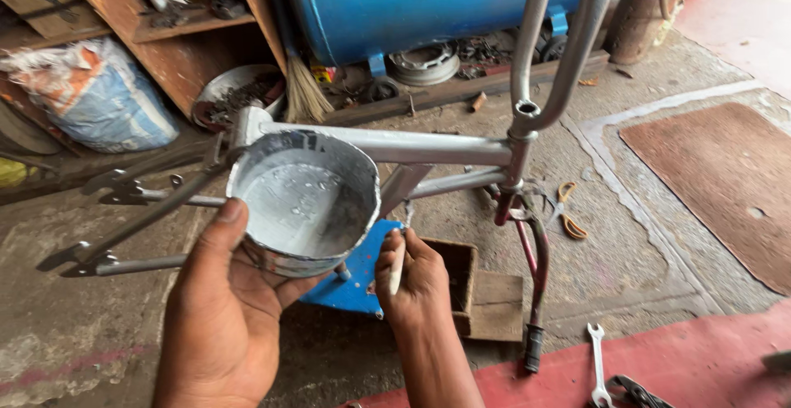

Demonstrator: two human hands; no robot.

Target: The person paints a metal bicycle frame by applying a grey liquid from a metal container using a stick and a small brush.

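Observation:
My left hand point(221, 309) cups a round metal bowl point(303, 198) from below, thumb on its near rim; the bowl holds silver-grey paint. My right hand point(416, 280) is closed around a thin pale brush handle point(397, 264), its tip pointing up toward the frame. Behind the bowl lies a silver-painted bicycle frame point(428, 151), with its rear fork ends point(91, 255) at the left and tubes rising at the upper right. A blue stand point(356, 272) sits under the frame.
A blue barrel point(412, 0) and wooden shelves point(165, 37) stand behind. A wooden box point(482, 293), a dark red bicycle part point(535, 268), a spanner point(598, 367), yellow-handled scissors point(568, 210), a broom point(303, 86) and a sack point(99, 95) lie around on the concrete floor.

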